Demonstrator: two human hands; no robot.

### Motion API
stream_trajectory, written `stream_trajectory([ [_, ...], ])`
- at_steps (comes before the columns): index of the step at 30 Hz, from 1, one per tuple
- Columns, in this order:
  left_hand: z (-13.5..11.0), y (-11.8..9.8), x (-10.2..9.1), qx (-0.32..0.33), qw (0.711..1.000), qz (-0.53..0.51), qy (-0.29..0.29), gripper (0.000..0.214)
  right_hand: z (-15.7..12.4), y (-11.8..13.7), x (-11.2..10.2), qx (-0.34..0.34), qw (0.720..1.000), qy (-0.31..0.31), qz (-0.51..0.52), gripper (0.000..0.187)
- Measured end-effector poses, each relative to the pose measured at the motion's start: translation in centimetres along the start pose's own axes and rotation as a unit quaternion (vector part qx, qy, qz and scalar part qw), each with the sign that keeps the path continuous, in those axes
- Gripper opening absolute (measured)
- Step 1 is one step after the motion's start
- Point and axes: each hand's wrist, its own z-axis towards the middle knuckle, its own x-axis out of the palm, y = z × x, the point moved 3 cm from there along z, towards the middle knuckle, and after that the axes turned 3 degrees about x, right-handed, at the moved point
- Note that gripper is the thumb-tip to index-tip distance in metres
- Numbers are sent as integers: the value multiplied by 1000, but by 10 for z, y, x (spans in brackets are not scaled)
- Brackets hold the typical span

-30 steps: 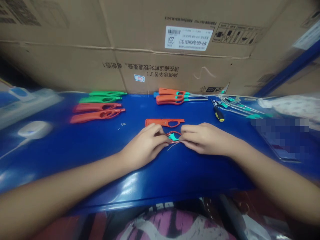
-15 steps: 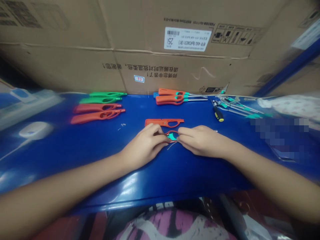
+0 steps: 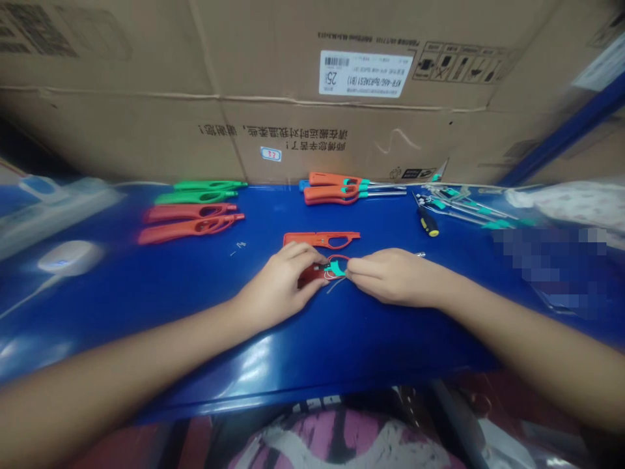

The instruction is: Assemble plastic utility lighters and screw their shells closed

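Note:
Between my hands lies an orange-red lighter shell half [image 3: 313, 276] with a green trigger [image 3: 336, 268], a small dark part and thin wires in it. My left hand [image 3: 283, 277] grips the shell's handle, thumb on the near edge and fingers on the far one. The fingers of my right hand [image 3: 385, 275] pinch together at the shell's front end, next to the trigger; what they pinch is hidden. Just beyond my left hand rests a matching orange shell half [image 3: 319, 240], its inside facing up. A thin grey tube or wire [image 3: 336, 284] sticks out toward me.
Assembled orange lighters [image 3: 332, 194] lie at the back. Green shells [image 3: 200, 196] and red shells [image 3: 190, 227] are stacked left of them. A screwdriver [image 3: 428, 221] lies by metal rods with green triggers [image 3: 469, 210]. Small screws [image 3: 238, 247] lie left; a cardboard box [image 3: 273, 58] stands behind.
My left fingers have opened wider around the handle, so the dark part and the wires inside the shell show more. My right hand stays at the front end.

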Motion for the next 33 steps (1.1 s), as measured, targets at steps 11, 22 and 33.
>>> stream_trajectory([
  [11, 0, 1, 0, -16, 1000, -7, 3, 15, -4, -4, 9, 21, 999, 28, 26, 26],
  [22, -2, -3, -1, 72, 997, 35, 10, 33, -2, -5, 5, 32, 997, 56, 40, 24],
  [33, -1, -2, 3, 86, 993, 77, 38, 30, -2, -8, 2, 95, 989, 46, 101, 26],
])
